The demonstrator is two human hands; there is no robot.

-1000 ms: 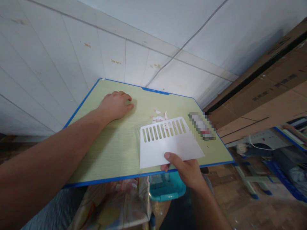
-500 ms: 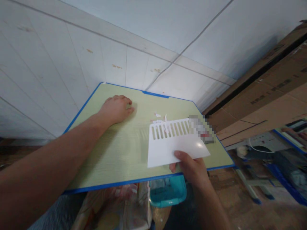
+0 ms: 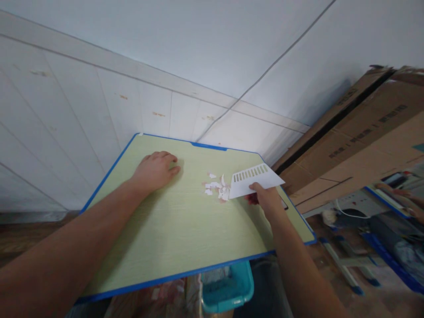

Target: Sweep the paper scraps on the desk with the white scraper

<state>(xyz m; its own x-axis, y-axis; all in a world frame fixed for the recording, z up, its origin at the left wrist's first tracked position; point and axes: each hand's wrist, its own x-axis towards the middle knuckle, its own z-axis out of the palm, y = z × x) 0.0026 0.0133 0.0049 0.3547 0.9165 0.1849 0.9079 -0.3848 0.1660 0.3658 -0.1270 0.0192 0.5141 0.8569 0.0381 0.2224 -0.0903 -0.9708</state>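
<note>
My right hand (image 3: 267, 198) pinches a white card (image 3: 243, 189) by its near edge, thumb on top. A row of slots is cut along the card's far edge. The card is above the right part of the pale green desk top (image 3: 179, 234). Just left of the card lies a small pile of white paper scraps (image 3: 215, 186). My left hand (image 3: 154, 172) rests on the left part of the desk, fingers loosely bent and apart, holding nothing. A dark-edged flat object (image 3: 284, 203), partly hidden by my right wrist, lies on the desk.
A teal bin (image 3: 228, 295) is below the desk's near edge. Large cardboard boxes (image 3: 357, 137) lean along the right side. A white wall with a grey cable (image 3: 245, 91) stands behind the desk. Another desk and a person's arm (image 3: 409, 196) are at far right.
My right hand has moved the card away from me and to the right over the desk, uncovering the paper scraps. The left hand stays at about the same place on the desk.
</note>
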